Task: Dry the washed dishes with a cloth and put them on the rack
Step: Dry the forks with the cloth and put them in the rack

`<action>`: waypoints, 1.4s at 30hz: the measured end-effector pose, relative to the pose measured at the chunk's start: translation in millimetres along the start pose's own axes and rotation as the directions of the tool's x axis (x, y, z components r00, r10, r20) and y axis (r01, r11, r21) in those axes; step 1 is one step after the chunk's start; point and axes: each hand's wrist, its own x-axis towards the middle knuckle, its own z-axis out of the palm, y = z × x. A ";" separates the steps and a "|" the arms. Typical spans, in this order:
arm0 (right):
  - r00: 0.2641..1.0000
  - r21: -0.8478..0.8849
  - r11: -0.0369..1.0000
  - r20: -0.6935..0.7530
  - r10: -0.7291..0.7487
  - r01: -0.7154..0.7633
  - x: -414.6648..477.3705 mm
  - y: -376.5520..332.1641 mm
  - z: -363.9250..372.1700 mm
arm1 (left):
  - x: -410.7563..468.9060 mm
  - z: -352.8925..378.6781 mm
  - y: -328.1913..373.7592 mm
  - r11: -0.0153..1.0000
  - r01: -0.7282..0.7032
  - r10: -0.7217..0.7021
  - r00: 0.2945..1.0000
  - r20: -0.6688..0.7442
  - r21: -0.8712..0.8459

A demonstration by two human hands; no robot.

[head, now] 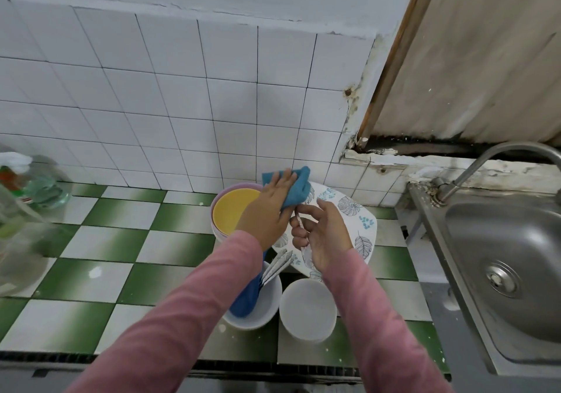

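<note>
Head view: left hand [270,210] fingers [283,180] grip blue cloth [296,189], cloth touching upper end of spoon [306,251]. Right hand [323,236] fingers curled round spoon, above leaf-print plate [362,225]. On table [121,210], lilac bowl stack [217,204] holds yellow plate [232,210]. White bowl [267,310] holds cutlery [279,263] and blue item [246,301]. Second white bowl [308,310] just beside it, contents unclear. Bottle [39,186] far left, label blurred, unreadable.
</note>
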 end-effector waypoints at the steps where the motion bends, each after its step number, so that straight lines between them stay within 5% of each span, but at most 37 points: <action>1: 1.000 0.008 1.000 -0.008 -0.007 0.007 0.0 -1.0 -1.6 | -3.6 1.0 1.8 0.999 0.007 -0.006 1.000 0.020 -0.031; 8: 0.999 0.007 1.000 0.033 -0.030 0.030 -0.7 -0.2 2.6 | -5.5 -11.0 14.4 0.996 0.064 -0.067 0.996 -0.062 -0.058; 11: 0.997 0.029 0.999 0.070 -0.031 0.029 -4.3 -0.4 4.8 | -2.6 -4.9 17.9 0.969 0.153 -0.185 0.970 -0.157 -0.196; 15: 0.997 -0.014 0.998 0.038 -0.060 0.061 -0.9 -2.8 2.7 | -13.3 6.7 16.6 0.886 0.210 -0.257 0.964 -0.062 -0.412; 20: 0.984 -0.283 0.948 -0.055 -0.170 0.148 3.2 -3.9 -3.7 | -9.9 -1.4 18.9 0.410 0.381 -0.532 0.838 0.122 -0.829; 24: 0.955 -0.440 0.866 -0.058 -0.290 0.236 -1.8 5.4 -14.7 | -2.7 -12.3 18.1 -0.021 0.299 -0.608 0.753 0.250 -0.954; 28: 0.932 -0.402 0.855 -0.010 -0.363 0.329 -7.3 9.6 -19.0 | -0.3 -23.1 13.4 -0.234 0.247 -0.592 0.731 0.340 -0.940; 31: 0.854 -0.574 0.682 0.060 -0.517 0.453 -1.2 10.7 -23.4 | -0.7 -24.3 10.7 -0.222 0.247 -0.574 0.749 0.331 -0.943; 36: 0.612 -0.820 0.075 0.359 -0.704 0.568 15.0 20.7 -28.7 | -3.0 -19.6 18.3 -0.168 0.321 -0.522 0.773 0.361 -0.932; 39: 0.619 -0.845 -0.023 0.410 -0.670 0.534 18.6 26.7 -31.2 | 0.0 -19.0 18.4 -0.157 0.325 -0.508 0.783 0.358 -0.933; 42: 0.639 -0.835 0.000 0.422 -0.643 0.551 16.7 28.7 -32.3 | -1.5 -16.2 17.0 -0.145 0.334 -0.518 0.777 0.359 -0.931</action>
